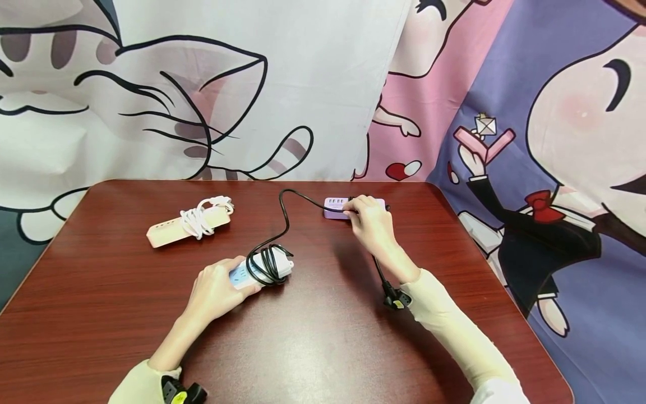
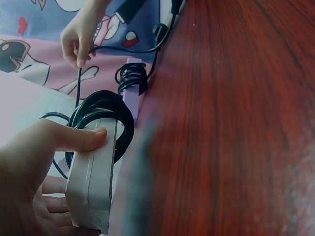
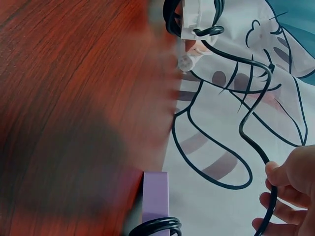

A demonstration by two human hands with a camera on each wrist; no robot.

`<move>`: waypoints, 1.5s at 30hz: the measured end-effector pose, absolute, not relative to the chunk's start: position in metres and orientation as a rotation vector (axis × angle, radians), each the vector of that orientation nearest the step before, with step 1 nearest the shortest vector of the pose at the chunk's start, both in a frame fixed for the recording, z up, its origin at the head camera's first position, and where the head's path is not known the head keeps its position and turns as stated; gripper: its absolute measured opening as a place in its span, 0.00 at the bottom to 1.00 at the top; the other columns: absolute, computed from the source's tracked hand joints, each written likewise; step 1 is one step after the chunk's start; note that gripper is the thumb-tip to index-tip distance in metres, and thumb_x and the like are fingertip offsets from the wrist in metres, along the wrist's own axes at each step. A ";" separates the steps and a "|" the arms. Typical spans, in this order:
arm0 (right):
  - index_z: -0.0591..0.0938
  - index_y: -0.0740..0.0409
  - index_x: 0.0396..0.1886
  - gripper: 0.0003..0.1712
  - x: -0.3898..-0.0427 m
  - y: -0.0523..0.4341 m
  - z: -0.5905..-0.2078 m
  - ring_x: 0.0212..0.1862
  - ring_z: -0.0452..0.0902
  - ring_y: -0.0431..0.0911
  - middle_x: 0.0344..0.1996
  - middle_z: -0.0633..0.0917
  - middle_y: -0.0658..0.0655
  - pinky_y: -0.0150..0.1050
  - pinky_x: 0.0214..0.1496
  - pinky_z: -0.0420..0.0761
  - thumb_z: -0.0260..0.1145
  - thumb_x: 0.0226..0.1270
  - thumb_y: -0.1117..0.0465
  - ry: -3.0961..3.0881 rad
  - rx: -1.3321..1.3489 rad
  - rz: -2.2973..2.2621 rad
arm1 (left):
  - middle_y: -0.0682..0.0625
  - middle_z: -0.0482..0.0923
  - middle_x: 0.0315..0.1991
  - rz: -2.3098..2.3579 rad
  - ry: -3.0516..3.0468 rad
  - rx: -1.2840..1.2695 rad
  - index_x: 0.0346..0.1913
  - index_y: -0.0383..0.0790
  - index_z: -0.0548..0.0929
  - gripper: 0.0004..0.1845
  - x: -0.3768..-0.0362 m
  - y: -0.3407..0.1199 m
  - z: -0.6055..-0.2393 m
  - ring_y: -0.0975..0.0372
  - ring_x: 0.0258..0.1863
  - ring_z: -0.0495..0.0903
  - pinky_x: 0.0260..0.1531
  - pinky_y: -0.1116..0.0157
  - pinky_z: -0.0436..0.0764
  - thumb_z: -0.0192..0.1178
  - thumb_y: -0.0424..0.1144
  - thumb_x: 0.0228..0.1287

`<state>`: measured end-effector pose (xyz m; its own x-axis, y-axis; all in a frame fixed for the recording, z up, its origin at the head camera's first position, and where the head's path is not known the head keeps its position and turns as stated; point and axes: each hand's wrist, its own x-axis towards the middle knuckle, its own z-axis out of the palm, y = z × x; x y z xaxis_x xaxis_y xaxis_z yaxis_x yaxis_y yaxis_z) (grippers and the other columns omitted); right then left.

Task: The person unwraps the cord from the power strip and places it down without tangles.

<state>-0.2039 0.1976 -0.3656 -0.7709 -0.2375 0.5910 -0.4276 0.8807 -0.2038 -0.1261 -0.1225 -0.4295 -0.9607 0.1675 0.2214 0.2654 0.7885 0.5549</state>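
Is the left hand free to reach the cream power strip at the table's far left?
Probably not yet: the left hand holds the white power strip. The cream strip lies unobstructed.

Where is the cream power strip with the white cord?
In the head view, the cream power strip lies on the table's far left, beyond the left hand, untouched.

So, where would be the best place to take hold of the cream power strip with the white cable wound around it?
Probably grip the cream power strip by its bare left end, coming from above across its narrow width. The white cable bundles around its right half, so that part looks bulky; the left end lies flat and free on the table.
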 end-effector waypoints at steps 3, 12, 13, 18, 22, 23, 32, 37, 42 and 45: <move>0.85 0.53 0.33 0.03 -0.202 0.199 -0.365 0.40 0.80 0.48 0.34 0.85 0.52 0.48 0.33 0.79 0.69 0.60 0.64 -2.480 0.459 0.456 | 0.43 0.85 0.41 -0.906 -2.826 -0.333 0.50 0.40 0.83 0.31 -0.127 -0.123 -0.430 0.56 0.30 0.78 0.27 0.61 0.70 0.75 0.51 0.40; 0.85 0.53 0.33 0.03 -0.189 0.203 -0.365 0.41 0.80 0.48 0.33 0.85 0.50 0.47 0.33 0.79 0.69 0.60 0.63 -2.450 0.489 0.466 | 0.44 0.85 0.38 -0.895 -2.827 -0.287 0.49 0.42 0.83 0.29 -0.130 -0.131 -0.431 0.57 0.28 0.76 0.25 0.62 0.67 0.74 0.51 0.41; 0.85 0.53 0.33 0.02 -0.187 0.203 -0.365 0.40 0.80 0.47 0.33 0.85 0.50 0.47 0.33 0.79 0.69 0.60 0.63 -2.446 0.499 0.465 | 0.44 0.85 0.38 -0.893 -2.826 -0.283 0.49 0.42 0.83 0.29 -0.130 -0.132 -0.431 0.57 0.28 0.76 0.25 0.62 0.67 0.74 0.51 0.41; 0.84 0.53 0.32 0.02 -0.175 0.204 -0.364 0.39 0.79 0.47 0.32 0.84 0.49 0.45 0.32 0.78 0.68 0.62 0.61 -2.432 0.561 0.445 | 0.43 0.85 0.39 -0.883 -2.823 -0.252 0.49 0.41 0.83 0.30 -0.130 -0.139 -0.431 0.55 0.28 0.77 0.25 0.61 0.67 0.74 0.51 0.42; 0.85 0.53 0.33 0.02 -0.166 0.204 -0.363 0.38 0.78 0.45 0.31 0.84 0.48 0.42 0.30 0.78 0.68 0.62 0.60 -2.435 0.605 0.431 | 0.40 0.84 0.42 -0.870 -2.825 -0.228 0.51 0.39 0.82 0.31 -0.131 -0.143 -0.431 0.53 0.30 0.78 0.25 0.60 0.69 0.74 0.50 0.42; 0.85 0.52 0.33 0.01 -0.164 0.204 -0.363 0.38 0.78 0.45 0.31 0.84 0.48 0.42 0.30 0.78 0.68 0.62 0.61 -2.435 0.617 0.424 | 0.40 0.84 0.43 -0.868 -2.828 -0.222 0.51 0.39 0.82 0.31 -0.131 -0.144 -0.431 0.52 0.30 0.78 0.25 0.59 0.69 0.74 0.51 0.43; 0.85 0.53 0.31 0.04 -0.151 0.205 -0.373 0.36 0.77 0.43 0.29 0.84 0.47 0.38 0.33 0.78 0.71 0.55 0.64 -2.417 0.769 0.327 | 0.38 0.83 0.45 -0.844 -2.833 -0.187 0.52 0.38 0.82 0.31 -0.129 -0.155 -0.430 0.50 0.32 0.78 0.26 0.57 0.69 0.74 0.52 0.43; 0.85 0.55 0.29 0.05 -0.147 0.203 -0.380 0.36 0.76 0.46 0.28 0.85 0.49 0.42 0.49 0.75 0.72 0.53 0.67 -2.395 0.906 0.284 | 0.37 0.83 0.45 -0.821 -2.820 -0.165 0.51 0.38 0.82 0.31 -0.125 -0.163 -0.429 0.50 0.31 0.78 0.25 0.58 0.68 0.74 0.51 0.43; 0.86 0.54 0.30 0.09 -0.141 0.200 -0.388 0.38 0.75 0.47 0.29 0.85 0.49 0.46 0.55 0.70 0.72 0.50 0.69 -2.413 0.978 0.257 | 0.39 0.83 0.42 -0.793 -2.791 -0.151 0.48 0.41 0.83 0.29 -0.120 -0.169 -0.430 0.51 0.29 0.77 0.24 0.60 0.66 0.75 0.50 0.41; 0.86 0.53 0.31 0.10 -0.138 0.199 -0.394 0.38 0.75 0.46 0.28 0.84 0.49 0.46 0.55 0.70 0.71 0.49 0.70 -2.439 0.997 0.213 | 0.40 0.83 0.42 -0.785 -2.784 -0.141 0.48 0.42 0.83 0.28 -0.117 -0.172 -0.430 0.51 0.29 0.77 0.23 0.61 0.65 0.75 0.49 0.40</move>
<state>-0.1379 0.1992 -0.3940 -0.6111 -0.6152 0.4981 -0.6923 0.7205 0.0406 -0.1172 -0.1715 -0.4296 -0.9653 0.0264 0.2600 0.1584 0.8505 0.5016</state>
